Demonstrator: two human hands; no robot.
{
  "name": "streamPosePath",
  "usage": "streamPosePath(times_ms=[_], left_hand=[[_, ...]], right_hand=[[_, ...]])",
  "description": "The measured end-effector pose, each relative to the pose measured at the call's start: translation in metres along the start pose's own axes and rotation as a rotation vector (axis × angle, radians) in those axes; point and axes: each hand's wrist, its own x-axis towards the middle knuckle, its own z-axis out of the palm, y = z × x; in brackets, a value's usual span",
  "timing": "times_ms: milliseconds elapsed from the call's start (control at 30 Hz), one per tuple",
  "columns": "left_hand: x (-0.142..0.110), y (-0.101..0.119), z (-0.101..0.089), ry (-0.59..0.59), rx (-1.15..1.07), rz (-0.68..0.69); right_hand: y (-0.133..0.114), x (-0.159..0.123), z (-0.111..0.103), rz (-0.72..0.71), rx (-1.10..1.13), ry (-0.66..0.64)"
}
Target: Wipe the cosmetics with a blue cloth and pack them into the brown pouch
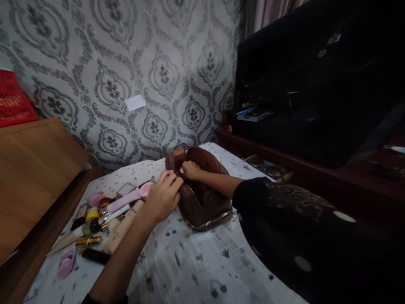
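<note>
A brown zip-up leather bag (202, 215) lies open on the patterned white cloth. My left hand (163, 196) grips the bag's left edge, with its fingers bent over the rim. Reaching into the bag's opening, my right hand (190, 170) has its fingers closed near the far left inner side. What those fingers hold, if anything, is hidden. To the left of the bag lies a pile of cosmetics: a pink-handled item (125, 200), a beige tube (122, 232), a gold lipstick tube (88, 241), a pink bottle (66, 262) and a black tube (95, 256).
A wooden box-like piece (38, 164) borders the cloth (186, 261) at left, with a red bag (14, 99) on top. At right, a large dark screen (310, 93) stands on a reddish cabinet (240, 141); below is an open drawer (286, 176). Patterned wallpaper (161, 76) backs everything.
</note>
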Motion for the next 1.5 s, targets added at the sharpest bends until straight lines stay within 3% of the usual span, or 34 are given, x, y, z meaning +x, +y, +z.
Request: streamPosePath(times_ms=[333,700,1067,1500], left_hand=[[-0.001,0.002,0.003,0.005,-0.075,-0.034],[-0.003,0.007,0.004,-0.016,-0.108,-0.090],[-0.006,0.004,0.014,0.106,-0.167,-0.043],[-0.006,0.004,0.016,0.130,-0.194,-0.035]], right_hand=[[0.011,0.002,0.018,0.013,0.051,0.076],[0.008,0.010,0.021,-0.024,0.048,0.137],[0.007,0.019,0.017,0.004,0.023,0.074],[0.008,0.033,0.015,-0.018,0.038,0.045]])
